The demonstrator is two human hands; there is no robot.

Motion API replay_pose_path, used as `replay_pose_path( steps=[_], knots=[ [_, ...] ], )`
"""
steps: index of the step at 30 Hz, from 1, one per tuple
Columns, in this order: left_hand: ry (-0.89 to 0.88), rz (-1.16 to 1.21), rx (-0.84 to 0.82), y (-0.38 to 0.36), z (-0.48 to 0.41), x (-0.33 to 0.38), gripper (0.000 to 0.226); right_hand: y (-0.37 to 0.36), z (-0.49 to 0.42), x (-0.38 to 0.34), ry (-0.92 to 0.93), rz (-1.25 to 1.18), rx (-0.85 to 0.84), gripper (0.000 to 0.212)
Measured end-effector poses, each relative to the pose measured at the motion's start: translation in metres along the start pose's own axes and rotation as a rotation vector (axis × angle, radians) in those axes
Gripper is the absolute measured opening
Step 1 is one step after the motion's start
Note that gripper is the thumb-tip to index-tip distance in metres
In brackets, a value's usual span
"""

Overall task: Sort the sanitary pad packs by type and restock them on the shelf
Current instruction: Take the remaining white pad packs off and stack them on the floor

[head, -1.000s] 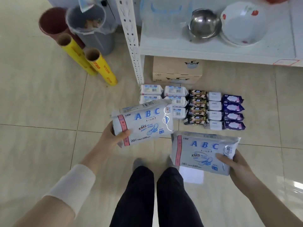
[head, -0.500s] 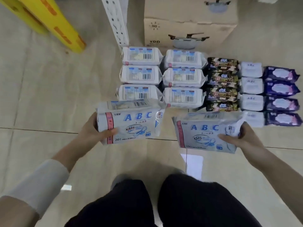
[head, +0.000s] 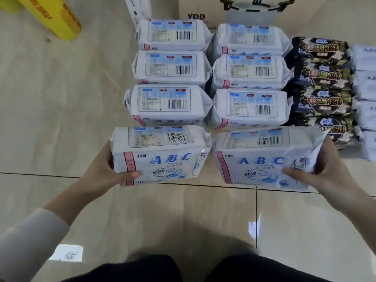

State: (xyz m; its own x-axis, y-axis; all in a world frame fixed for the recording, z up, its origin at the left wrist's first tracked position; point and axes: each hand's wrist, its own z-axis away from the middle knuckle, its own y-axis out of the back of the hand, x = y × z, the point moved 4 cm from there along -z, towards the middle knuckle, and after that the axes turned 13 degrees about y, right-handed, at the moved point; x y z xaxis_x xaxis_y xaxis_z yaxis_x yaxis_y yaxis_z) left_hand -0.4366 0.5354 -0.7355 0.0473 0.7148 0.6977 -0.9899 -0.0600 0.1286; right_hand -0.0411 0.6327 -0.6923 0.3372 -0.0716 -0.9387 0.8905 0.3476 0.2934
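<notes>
My left hand (head: 99,175) grips one white pack (head: 160,157), my right hand (head: 329,174) a second pack (head: 260,161), both bound for the sorted rows (head: 173,68) in front of the box (head: 195,9); shelving seems still undone.

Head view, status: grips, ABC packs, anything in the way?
Left grip holds left ABC pack; right grip holds right ABC pack. Both at near end of the two white columns. Black packs beside right column, not blocking.

Pale packs (head: 365,82) cut by right edge; print seemingly unreadable.
</notes>
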Motion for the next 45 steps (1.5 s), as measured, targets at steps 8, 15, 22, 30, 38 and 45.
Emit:
replay_pose_path(
  steps=[8, 15, 22, 30, 38, 45],
  knots=[
    [-0.019, -0.020, 0.006, 0.007, -0.020, -0.028, 0.092, -0.014, 0.003, 0.017, 0.068, 0.014, 0.025, 0.064],
    [-0.035, -0.105, -0.035, 0.019, -0.027, -0.033, 0.093, -0.021, 0.005, 0.025, 0.104, 0.199, -0.016, 0.087],
    [-0.070, -0.198, -0.022, 0.029, -0.038, -0.036, 0.090, -0.020, 0.006, 0.029, 0.309, 0.467, -0.004, 0.090],
    [-0.167, -0.207, 0.015, 0.018, -0.039, -0.021, 0.084, -0.021, -0.004, 0.035, 0.574, 0.722, 0.026, 0.087],
    [-0.315, -0.258, 0.039, 0.000, -0.036, 0.000, 0.074, -0.014, -0.012, 0.047, 0.719, 1.078, 0.131, 0.056],
    [-0.353, -0.266, 0.054, -0.001, -0.041, -0.003, 0.075, -0.018, -0.008, 0.039, 0.746, 1.117, 0.069, 0.075]
  ],
)
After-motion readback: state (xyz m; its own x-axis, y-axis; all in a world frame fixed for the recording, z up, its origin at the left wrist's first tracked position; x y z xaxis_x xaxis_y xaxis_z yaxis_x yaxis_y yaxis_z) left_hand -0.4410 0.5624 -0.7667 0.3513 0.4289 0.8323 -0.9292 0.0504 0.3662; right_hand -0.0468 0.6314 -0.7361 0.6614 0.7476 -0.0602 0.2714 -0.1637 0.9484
